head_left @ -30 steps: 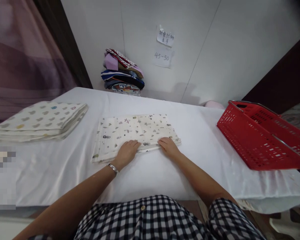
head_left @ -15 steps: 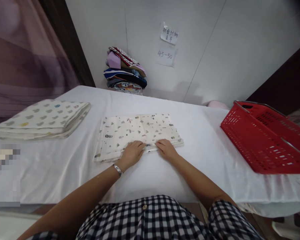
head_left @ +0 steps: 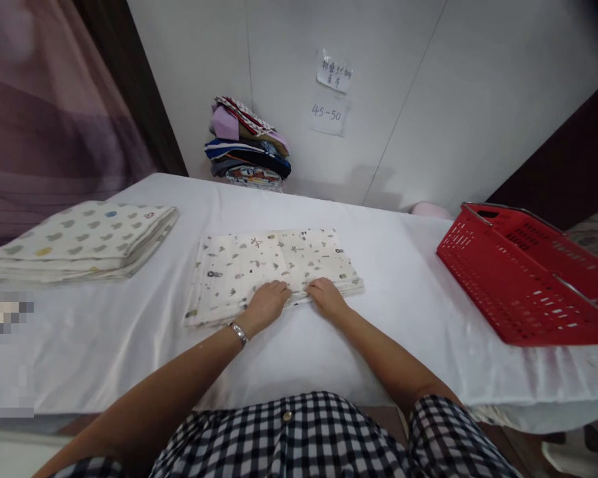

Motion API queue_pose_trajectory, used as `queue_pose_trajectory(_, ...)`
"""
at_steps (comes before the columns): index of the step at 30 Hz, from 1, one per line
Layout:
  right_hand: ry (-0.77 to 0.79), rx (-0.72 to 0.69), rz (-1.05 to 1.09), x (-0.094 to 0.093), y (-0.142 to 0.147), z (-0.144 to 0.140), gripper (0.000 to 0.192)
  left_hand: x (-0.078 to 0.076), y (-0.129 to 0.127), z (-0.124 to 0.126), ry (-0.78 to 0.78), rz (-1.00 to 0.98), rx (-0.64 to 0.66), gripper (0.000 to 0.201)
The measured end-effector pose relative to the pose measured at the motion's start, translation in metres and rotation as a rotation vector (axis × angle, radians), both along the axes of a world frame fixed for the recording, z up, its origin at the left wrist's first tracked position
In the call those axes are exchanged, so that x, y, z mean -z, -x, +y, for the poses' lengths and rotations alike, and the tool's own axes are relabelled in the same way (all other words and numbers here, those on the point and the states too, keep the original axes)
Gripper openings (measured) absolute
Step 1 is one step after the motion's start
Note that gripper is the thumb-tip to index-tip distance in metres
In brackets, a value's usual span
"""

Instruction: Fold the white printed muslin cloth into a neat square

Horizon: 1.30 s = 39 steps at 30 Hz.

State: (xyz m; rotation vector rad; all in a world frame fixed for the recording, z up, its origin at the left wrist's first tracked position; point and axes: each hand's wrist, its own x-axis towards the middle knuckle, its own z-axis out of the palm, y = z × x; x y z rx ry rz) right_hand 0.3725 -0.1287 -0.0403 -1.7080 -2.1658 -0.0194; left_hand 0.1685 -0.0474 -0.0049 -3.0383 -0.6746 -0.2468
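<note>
The printed cloth [head_left: 274,265] lies folded to a flat rectangle mid-bench, toward the near edge, left hand [head_left: 265,307] and right hand [head_left: 326,299] resting open-palmed on its near hem, grip closed on nothing.

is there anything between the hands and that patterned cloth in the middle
Nothing visible. The left hand and the right hand both rest directly on the near edge of the folded patterned cloth, fingers flat on the fabric, with no object in between.
</note>
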Motion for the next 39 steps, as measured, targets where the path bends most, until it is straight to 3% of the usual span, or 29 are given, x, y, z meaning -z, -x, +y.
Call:
queue_pose_trajectory(5, -0.070, -0.043, 0.077, 0.000, 0.002, -0.008, 0.027, 0.001, 0.004, -0.003, 0.075, -0.065, 0.017, 0.025)
queue_pose_trajectory(9, -0.086, -0.035, 0.089, -0.003, -0.006, -0.018, 0.030, 0.010, 0.014, 0.000, 0.123, -0.172, 0.033, 0.035)
queue_pose_trajectory(15, -0.005, 0.286, -0.016, -0.001, -0.052, -0.053, 0.037, 0.033, 0.032, 0.002, 0.112, -0.111, 0.089, 0.054)
queue_pose_trajectory(21, 0.039, 0.451, -0.075, -0.009, -0.075, -0.072, 0.040, 0.018, 0.031, -0.001, 0.184, -0.108, 0.036, 0.053)
queue_pose_trajectory(27, 0.049, 0.354, 0.026, -0.032, -0.053, -0.026, 0.044, 0.001, 0.040, 0.025, 0.113, -0.161, -0.207, 0.052)
queue_pose_trajectory(32, 0.061, 0.267, 0.085, -0.036, -0.035, 0.040, 0.052, 0.017, 0.054, 0.040, 0.064, -0.077, -0.359, 0.054)
queue_pose_trajectory(35, 0.181, 0.347, 0.047, -0.029, -0.043, 0.064, 0.058, 0.027, 0.059, 0.039, 0.072, -0.066, -0.353, 0.055)
queue_pose_trajectory(39, 0.321, 0.511, 0.011, -0.015, -0.064, 0.071, 0.064, 0.031, 0.059, 0.036, 0.087, -0.075, -0.337, 0.055)
